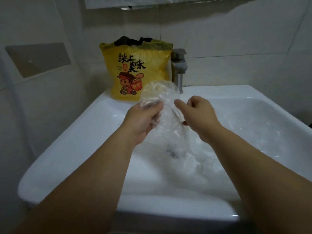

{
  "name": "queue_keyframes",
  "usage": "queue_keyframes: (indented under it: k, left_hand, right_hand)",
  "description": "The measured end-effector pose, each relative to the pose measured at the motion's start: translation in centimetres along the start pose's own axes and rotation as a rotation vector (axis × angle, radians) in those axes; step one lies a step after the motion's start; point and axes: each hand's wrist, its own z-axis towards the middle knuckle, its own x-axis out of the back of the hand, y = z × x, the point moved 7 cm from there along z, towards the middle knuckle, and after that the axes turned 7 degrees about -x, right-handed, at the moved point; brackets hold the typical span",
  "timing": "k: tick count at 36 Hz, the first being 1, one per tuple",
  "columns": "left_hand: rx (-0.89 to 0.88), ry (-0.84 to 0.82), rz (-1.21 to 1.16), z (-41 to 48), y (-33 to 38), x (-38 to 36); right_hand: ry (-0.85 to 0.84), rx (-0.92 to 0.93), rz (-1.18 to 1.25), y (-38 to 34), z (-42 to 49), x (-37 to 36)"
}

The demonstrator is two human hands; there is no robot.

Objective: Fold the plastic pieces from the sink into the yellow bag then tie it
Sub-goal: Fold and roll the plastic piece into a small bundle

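Note:
A crumpled clear plastic piece (pixel 162 98) is held above the white sink (pixel 70 142). My left hand (pixel 143 120) grips its left side with curled fingers. My right hand (pixel 199 114) pinches its right side, and the sheet hangs down between both hands. More clear plastic pieces (pixel 199 159) lie in the basin below. The yellow bag (pixel 135 65), printed with black characters and a cartoon figure, stands upright and open on the sink's back left rim, beyond my hands.
A metal tap (pixel 179 70) stands at the back rim, right of the bag and close behind the held plastic. Tiled walls surround the sink. A grey panel (pixel 38 59) is mounted on the left wall.

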Motion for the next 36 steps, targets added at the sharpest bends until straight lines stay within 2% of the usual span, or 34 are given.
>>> queue_keyframes:
  k: [4,7,10,13,17,19,22,25,28,33,36]
  left_hand:
    - [-0.029,-0.023,0.094,-0.4,0.3,-0.3]
    - [-0.048,-0.022,0.168,-0.7,0.7,-0.5]
    - [-0.057,-0.035,0.189,-0.6,0.7,-0.2]
    - [-0.027,-0.023,0.166,-0.6,1.0,-0.1]
    - [0.046,-0.025,-0.064,-0.5,1.1,-0.1]
    - [0.080,-0.016,-0.137,-0.6,0.9,0.2]
    - [0.089,0.007,-0.011,-0.9,0.8,0.4]
    - [0.008,-0.035,0.205,-1.1,0.9,-0.1]
    - [-0.057,-0.070,0.231,-0.9,1.1,-0.3]
    - [-0.078,-0.008,-0.076,-0.8,1.9,-0.2]
    - [-0.057,-0.036,-0.109,-1.1,1.7,-0.8]
  right_hand:
    - [-0.269,-0.007,-0.012,-0.5,-1.3,-2.0]
    - [-0.319,0.054,-0.011,-0.9,-1.8,-2.5]
    - [-0.273,0.085,0.062,-1.0,-1.4,-1.8]
    - [-0.239,0.030,0.129,-0.8,-1.0,-1.1]
    - [-0.275,-0.001,0.105,-0.5,-1.2,-1.5]
    - [-0.243,0.058,0.037,-0.7,-1.4,-1.5]
    - [-0.083,0.177,-0.220,-0.9,-1.0,-0.7]
    - [-0.075,0.200,-0.260,-1.1,-1.1,-0.5]
    - [-0.125,0.231,-0.172,-1.9,-1.9,-0.6]
    - [-0.160,0.132,0.172,-2.0,-2.0,-0.2]
    - [-0.189,0.054,0.256,-1.6,-1.7,-0.3]
